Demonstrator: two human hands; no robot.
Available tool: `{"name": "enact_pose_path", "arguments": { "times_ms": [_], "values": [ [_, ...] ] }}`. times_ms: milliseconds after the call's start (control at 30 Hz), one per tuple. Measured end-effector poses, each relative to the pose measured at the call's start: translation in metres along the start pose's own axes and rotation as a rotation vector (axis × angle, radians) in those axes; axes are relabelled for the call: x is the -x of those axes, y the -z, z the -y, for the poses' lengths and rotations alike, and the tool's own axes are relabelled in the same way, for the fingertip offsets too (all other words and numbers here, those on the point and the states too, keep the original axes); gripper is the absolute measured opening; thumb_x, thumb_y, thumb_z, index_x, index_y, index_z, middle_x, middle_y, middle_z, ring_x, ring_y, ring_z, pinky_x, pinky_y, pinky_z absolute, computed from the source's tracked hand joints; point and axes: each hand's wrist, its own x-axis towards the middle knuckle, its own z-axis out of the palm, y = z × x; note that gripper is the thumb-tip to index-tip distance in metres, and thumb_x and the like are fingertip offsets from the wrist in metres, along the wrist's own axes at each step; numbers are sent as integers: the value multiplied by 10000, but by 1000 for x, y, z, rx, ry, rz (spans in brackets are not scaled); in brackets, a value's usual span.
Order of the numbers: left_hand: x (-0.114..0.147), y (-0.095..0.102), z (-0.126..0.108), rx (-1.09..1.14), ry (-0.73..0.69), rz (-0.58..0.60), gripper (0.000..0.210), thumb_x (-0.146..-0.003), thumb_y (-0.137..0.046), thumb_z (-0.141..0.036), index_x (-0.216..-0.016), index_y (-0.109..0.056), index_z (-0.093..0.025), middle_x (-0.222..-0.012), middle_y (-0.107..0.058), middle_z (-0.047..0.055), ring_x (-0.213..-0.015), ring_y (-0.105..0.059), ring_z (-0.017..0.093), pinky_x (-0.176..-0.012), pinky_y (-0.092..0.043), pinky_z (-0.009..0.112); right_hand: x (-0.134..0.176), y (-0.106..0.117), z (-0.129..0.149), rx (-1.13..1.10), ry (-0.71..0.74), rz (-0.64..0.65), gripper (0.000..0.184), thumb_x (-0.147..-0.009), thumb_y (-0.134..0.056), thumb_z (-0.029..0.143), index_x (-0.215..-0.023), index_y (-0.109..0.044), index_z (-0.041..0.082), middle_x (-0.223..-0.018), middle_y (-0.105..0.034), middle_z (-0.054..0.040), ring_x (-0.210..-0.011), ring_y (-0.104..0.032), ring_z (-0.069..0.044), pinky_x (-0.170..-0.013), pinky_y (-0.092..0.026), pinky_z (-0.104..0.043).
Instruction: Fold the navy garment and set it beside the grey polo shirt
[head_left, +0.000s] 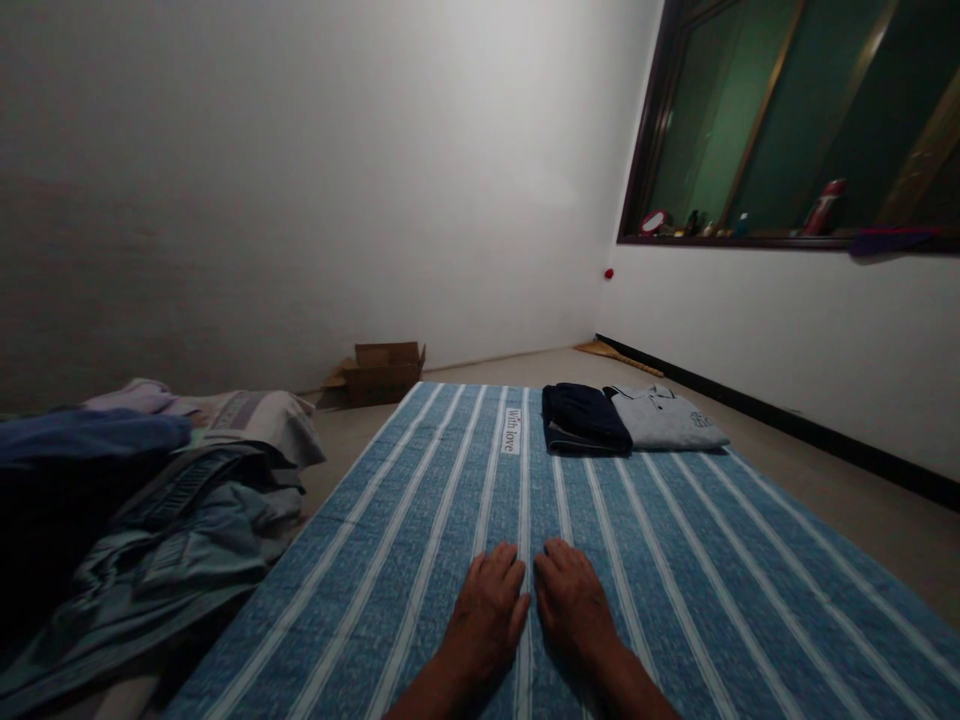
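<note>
Both hands rest side by side on a blue cloth with white stripes (pixel 390 520), palms down. My left hand (pixel 491 600) lies flat with its fingers pointing forward, and nothing shows in it. Close beside it, my right hand (pixel 574 595) is also laid on the cloth, fingers forward and slightly bent, with no object visible. At the far end of the cloth lie a folded dark navy garment (pixel 585 418) and, touching its right side, a folded grey collared shirt (pixel 664 418). A "With love" label (pixel 511 430) is on the cloth left of them.
A heap of loose clothes (pixel 217 520) stands left of the striped surface. Beyond the far edge are an open cardboard box (pixel 382 375) and a broom (pixel 615 354) on the floor. Bottles and a small mirror (pixel 652 223) line the window sill at the right.
</note>
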Motion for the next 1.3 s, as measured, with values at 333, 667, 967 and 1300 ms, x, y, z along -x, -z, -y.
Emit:
{"name": "enact_pose_path", "arguments": {
  "times_ms": [333, 667, 967, 1300],
  "values": [
    [0, -6, 3, 4, -6, -30, 324, -837, -495, -184, -1159, -510, -217, -1284, -555, 99, -1218, -487, 267, -1014, -391, 497, -1, 0, 0, -13, -8, 7, 198, -806, -483, 85, -948, -563, 197, -1103, -563, -73, -1074, -482, -231, -953, -369, -386],
    [-1, -11, 8, 0, -20, -61, 322, -853, -478, -209, -1172, -517, -220, -1274, -561, 100, -1206, -499, 263, -1008, -400, 492, -6, 3, 1, -9, -14, -2, 146, -807, -498, 84, -893, -558, 186, -1018, -563, -68, -991, -494, -206, -906, -376, -351],
    [-1, -9, 9, 8, -20, -57, 309, -861, -473, -219, -1163, -537, -208, -1280, -558, 103, -1214, -489, 265, -1010, -400, 493, -5, 1, 0, -2, -15, -13, 167, -806, -496, 81, -923, -553, 185, -1078, -556, -75, -1048, -476, -216, -938, -354, -365],
    [-1, -6, 7, -24, -17, -23, 315, -869, -466, -223, -1177, -527, -209, -1292, -552, 103, -1223, -485, 261, -1016, -401, 492, -5, 2, 0, -32, -17, 14, 166, -805, -479, 75, -900, -560, 185, -1059, -554, -73, -1031, -475, -219, -934, -364, -371]
  ]
}}
